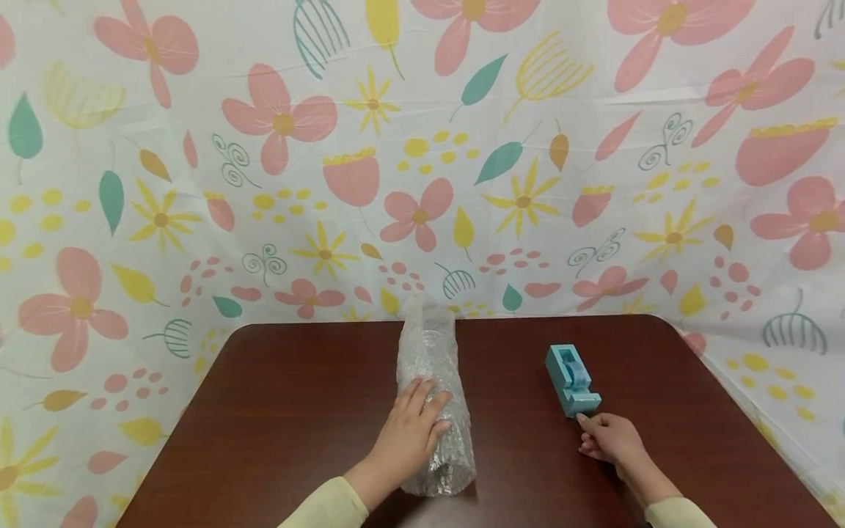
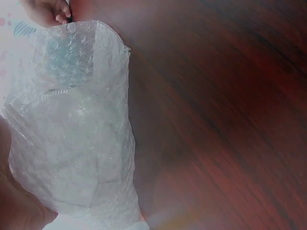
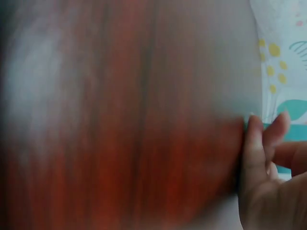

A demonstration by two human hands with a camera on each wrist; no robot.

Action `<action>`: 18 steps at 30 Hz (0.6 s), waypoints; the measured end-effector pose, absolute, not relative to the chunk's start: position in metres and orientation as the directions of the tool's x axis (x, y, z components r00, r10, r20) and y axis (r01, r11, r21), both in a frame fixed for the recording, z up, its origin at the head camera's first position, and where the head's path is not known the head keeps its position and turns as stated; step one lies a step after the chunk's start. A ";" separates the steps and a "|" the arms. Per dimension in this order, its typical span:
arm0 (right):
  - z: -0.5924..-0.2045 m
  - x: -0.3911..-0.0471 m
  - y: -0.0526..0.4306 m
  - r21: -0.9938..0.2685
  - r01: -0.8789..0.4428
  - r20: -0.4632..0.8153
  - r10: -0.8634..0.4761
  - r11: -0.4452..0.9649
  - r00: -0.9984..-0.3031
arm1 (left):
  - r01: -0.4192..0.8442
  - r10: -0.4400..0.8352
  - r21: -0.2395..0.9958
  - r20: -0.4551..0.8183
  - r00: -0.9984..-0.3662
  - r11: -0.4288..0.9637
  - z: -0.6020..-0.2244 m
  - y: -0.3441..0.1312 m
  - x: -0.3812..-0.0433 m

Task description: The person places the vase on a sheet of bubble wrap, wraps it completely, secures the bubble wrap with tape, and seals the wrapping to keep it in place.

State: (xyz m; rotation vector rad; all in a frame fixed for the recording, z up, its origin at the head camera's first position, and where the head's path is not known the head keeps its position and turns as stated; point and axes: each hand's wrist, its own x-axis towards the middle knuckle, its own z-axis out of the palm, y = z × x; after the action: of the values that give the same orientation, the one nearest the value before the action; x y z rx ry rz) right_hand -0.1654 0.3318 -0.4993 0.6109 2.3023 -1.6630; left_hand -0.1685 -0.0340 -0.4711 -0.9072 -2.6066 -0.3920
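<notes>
A long roll of clear bubble wrap (image 1: 432,352) lies lengthwise on the dark wooden table, its near end showing a round opening. My left hand (image 1: 412,425) rests on top of it, fingers lying over the upper side. In the left wrist view the bubble wrap (image 2: 86,143) fills the left half. To the right stands a light blue tape dispenser (image 1: 569,380) with a tape roll in it. My right hand (image 1: 614,440) pinches at its near end with thumb and forefinger, the other fingers curled. Fingers partly cover the dispenser (image 3: 284,170) in the right wrist view. Any tape end there is too small to make out.
The brown table (image 1: 297,411) has rounded far corners. Behind and around it hangs a white cloth (image 1: 422,147) printed with pink, yellow and teal flowers and leaves. Bare wood lies between the bubble wrap and the dispenser.
</notes>
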 end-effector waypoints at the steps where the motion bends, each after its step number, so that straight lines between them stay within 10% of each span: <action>1: -0.498 -0.165 0.332 -0.843 0.470 -0.435 0.182 0.262 -0.882 | 0.637 0.540 0.145 0.408 -0.736 0.757 -0.471 -0.034 -0.168; 18: -0.490 -0.155 0.340 -0.880 0.472 -0.475 -0.058 0.060 -0.878 | 0.634 0.543 0.149 0.391 -0.743 0.759 -0.472 -0.035 -0.170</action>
State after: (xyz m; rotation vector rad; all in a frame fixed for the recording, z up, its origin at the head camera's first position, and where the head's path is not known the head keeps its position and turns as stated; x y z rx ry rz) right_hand -0.1554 0.3398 -0.4901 0.4133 1.9605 -1.8741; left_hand -0.1700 -0.0351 -0.4721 -0.9082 -2.6321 -0.3915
